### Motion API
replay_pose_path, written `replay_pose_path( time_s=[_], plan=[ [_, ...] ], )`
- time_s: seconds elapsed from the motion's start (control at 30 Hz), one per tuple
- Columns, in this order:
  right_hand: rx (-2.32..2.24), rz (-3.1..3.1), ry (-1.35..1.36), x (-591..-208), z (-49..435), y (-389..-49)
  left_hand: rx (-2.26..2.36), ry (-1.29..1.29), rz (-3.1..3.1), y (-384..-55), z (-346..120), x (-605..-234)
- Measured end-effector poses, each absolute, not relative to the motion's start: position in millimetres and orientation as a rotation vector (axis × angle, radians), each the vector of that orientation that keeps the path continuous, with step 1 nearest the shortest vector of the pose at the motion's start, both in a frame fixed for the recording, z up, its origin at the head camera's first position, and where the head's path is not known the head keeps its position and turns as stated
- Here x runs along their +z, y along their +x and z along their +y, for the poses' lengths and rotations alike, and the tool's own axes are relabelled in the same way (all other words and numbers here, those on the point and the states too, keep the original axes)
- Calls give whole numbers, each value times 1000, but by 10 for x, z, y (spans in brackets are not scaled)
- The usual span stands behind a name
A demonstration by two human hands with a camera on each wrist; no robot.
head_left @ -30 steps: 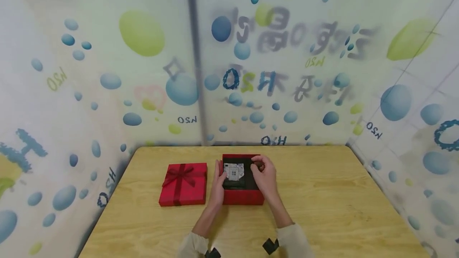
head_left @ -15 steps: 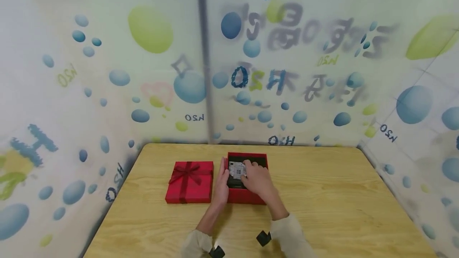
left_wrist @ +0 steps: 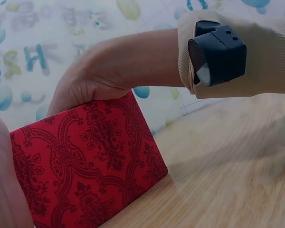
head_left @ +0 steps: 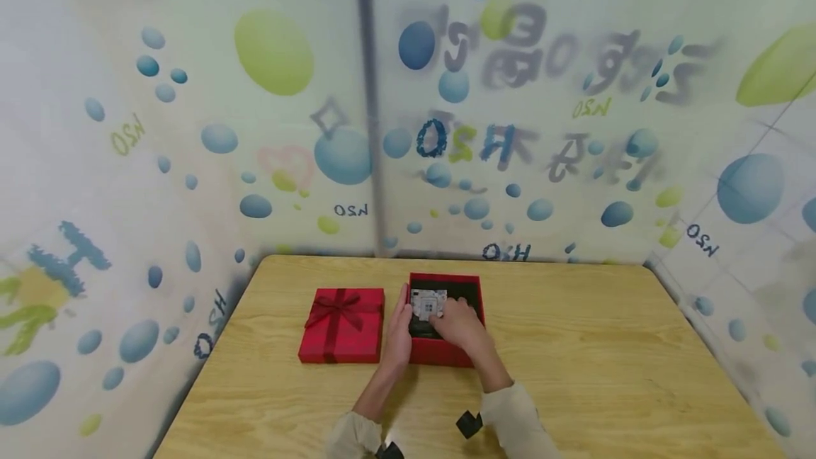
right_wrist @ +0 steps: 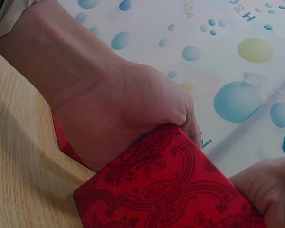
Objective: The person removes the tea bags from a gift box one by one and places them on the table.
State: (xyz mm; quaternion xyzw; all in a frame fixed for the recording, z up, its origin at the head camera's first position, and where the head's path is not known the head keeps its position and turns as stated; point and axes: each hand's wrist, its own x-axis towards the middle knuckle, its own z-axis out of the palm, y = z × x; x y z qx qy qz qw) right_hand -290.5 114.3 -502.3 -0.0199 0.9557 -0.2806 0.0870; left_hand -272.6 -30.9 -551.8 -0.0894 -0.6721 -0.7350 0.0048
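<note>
The red box stands open on the tabletop, and both hands work at it. In the head view, the left hand lies along the left side of the red box, its fingers rather straight against the outer wall. The right wrist view adds what is less clear from above: the thumb of this hand bends over the rim, so it has hold of the wall.

The right hand reaches down inside the red box with bent fingers. Its fingertips are hidden in every view, so I cannot tell how far open it is, nor whether it holds something.

Only the head view shows the patterned packet, which lies inside the red box, at its left part, just beside the right hand. To the left of the red box is the red lid with a dark ribbon bow.

The left wrist view shows better the dark floral pattern on the front of the red box, and also the black device on the right sleeve.
</note>
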Motion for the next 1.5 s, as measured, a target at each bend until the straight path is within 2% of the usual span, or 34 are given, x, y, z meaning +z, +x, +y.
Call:
replay_pose_path(
  time_s=[0.5, 1.5],
  plan=[
    [-858, 2972, 5, -5053, 1105, -2873, -2453, -294, -2063, -2748, -324, -5532],
    [-1348, 2833, -277, -5059, 1176, -2897, -2369, -285, -2092, -2755, -315, -5538]
  ],
)
